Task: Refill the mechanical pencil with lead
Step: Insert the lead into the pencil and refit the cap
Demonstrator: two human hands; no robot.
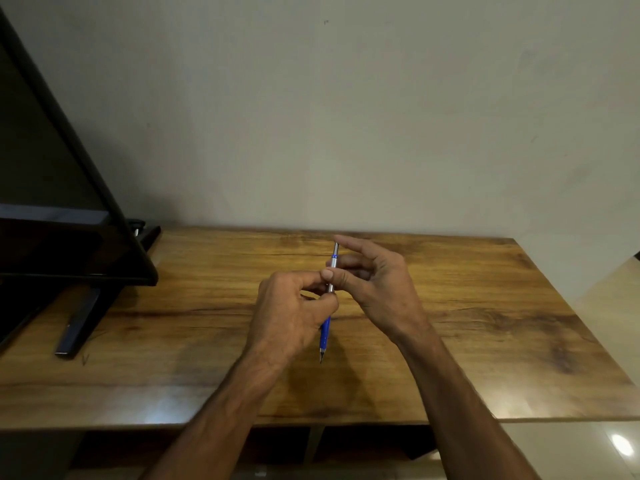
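Note:
A mechanical pencil point(326, 332) with a blue lower barrel and a silver upper part is held nearly upright above the wooden table point(485, 323), tip pointing down toward me. My left hand point(294, 306) grips its middle, thumb pressed on the silver section. My right hand point(377, 282) is at the pencil's upper end, index finger touching the top and thumb against the silver part. No loose lead or lead case is visible.
A dark flat screen point(52, 188) on a black stand point(79, 323) fills the table's left side. A plain wall rises behind the table. The table's right and front edges drop to a glossy floor point(606, 441).

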